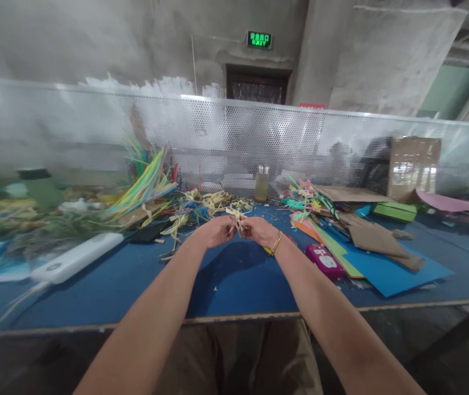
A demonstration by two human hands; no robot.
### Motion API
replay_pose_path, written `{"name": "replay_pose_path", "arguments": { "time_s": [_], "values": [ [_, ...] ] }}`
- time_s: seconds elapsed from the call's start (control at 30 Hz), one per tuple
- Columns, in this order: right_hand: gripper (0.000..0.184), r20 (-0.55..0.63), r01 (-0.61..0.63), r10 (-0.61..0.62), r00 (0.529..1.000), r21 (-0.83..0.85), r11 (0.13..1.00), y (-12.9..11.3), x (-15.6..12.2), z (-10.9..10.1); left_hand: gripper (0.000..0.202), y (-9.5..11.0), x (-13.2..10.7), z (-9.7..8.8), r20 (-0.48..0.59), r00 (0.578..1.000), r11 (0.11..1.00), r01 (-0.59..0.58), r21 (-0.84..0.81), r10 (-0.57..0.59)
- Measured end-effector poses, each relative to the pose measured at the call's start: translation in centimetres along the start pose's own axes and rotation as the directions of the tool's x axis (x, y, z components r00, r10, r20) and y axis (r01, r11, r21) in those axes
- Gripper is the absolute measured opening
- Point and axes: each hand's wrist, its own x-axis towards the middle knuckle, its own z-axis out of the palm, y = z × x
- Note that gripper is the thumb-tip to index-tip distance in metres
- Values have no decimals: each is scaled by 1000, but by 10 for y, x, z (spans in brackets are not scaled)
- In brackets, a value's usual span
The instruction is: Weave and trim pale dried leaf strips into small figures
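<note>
Left hand (220, 231): fingertips drawn together, pinching pale strips (238, 217).
Right hand (259, 231): likewise clamped on the same strips from the opposite side; exact finger placement too small to read.
Held strips: between the two hands at the dial's centre, 12 pointing away from the body; ragged ends stick up above the fingertips.
Wrist: gold-coloured bracelet (276, 242) on the right one; a small yellow item, partly hidden, shows just beside it.
Blue tabletop (234, 296): forearms reach in over its near edge; shadow falls below the hands.
Loose pale strips (217, 201): heaped near the hands, 11 o'clock.
Bottle (262, 185): upright, 1 o'clock, yellowish contents.
Multicoloured bundle (148, 184): long thin strips, leaning, 10 o'clock.
Dark flat item (149, 232): 9 o'clock, lying on the tabletop.
White oblong device (80, 257): between 8 and 9, cord trailing from its near end.
Pink and green strips (300, 198): tangled pile, 2 o'clock.
Purple box (324, 261): between 3 and 4, white lettering.
Blue sheet (391, 271): beyond the purple box, same bearing; brown pieces (377, 236) lie partly over it.
Perforated screen (205, 123): across 12, behind the bottle.
Exit sign (259, 40): lit green, 12 o'clock, high on the wall.
</note>
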Motion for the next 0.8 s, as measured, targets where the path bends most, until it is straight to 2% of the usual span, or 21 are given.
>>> {"name": "replay_pose_path", "arguments": {
  "time_s": [0.1,0.23,0.47,0.67,0.8],
  "values": [
    [11,-57,18,-22,998,-74,997,0,0,1,22,0,0,2,21,1000,1000,-4,22,3],
    [14,-98,67,-84,992,-168,983,0,-1,3,21,-1,2,5,-27,1000,996,-7,86,9],
    [6,-138,-73,54,989,-137,988,-1,-2,5,29,-9,9,1,-92,993,977,-47,210,67],
    [13,-92,-97,97,991,5,995,-6,-6,6,26,-11,12,-1,-180,979,989,-73,126,96],
    [14,-39,-130,131,991,36,991,-10,-9,9,20,-9,12,0,-254,965,998,-60,14,62]
  ]
}}
